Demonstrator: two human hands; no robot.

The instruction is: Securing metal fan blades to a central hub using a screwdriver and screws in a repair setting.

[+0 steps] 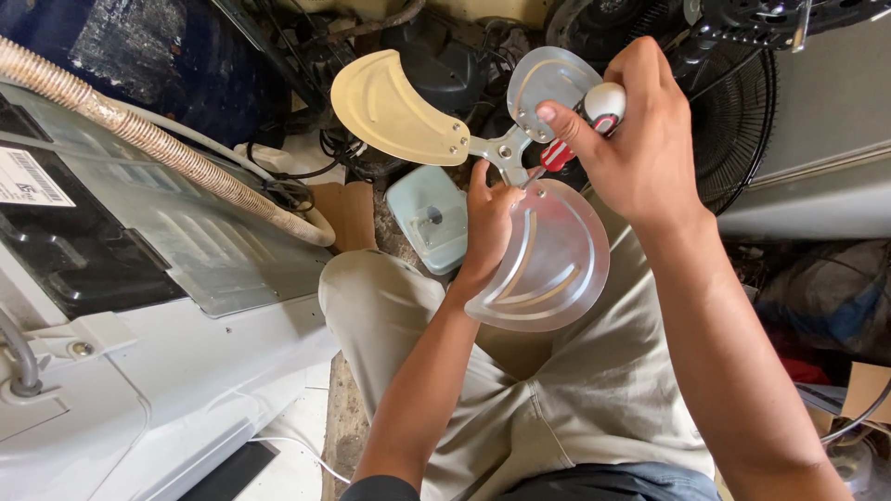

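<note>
A three-bladed metal fan blade is held above my lap, its hub near the middle of the view. My left hand grips the near blade close to the hub. My right hand is shut on a screwdriver with a red and white handle, its tip pointing at the hub. The third blade sits partly behind my right fingers.
A grey appliance body with a corrugated hose fills the left. A pale green motor housing lies on the floor beyond my knee. A black fan guard stands at the right, with a cardboard piece near it.
</note>
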